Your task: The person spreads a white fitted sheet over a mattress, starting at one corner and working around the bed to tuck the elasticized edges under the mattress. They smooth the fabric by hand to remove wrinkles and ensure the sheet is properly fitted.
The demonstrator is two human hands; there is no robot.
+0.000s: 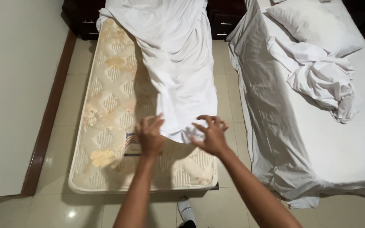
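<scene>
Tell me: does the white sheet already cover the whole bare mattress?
No, the white sheet covers only the right part, leaving the mattress bare on the left and at the foot.

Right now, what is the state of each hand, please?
Left hand: open, fingers spread, at the white sheet edge.
Right hand: fingers curled, clawing at the sheet's end; grip cannot be told.

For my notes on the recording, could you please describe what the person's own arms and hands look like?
Both forearms are bare, with no sleeves in view. The left hand and right hand wear no gloves, and no rings, watch or bracelets show. No markings are visible on them.
</scene>
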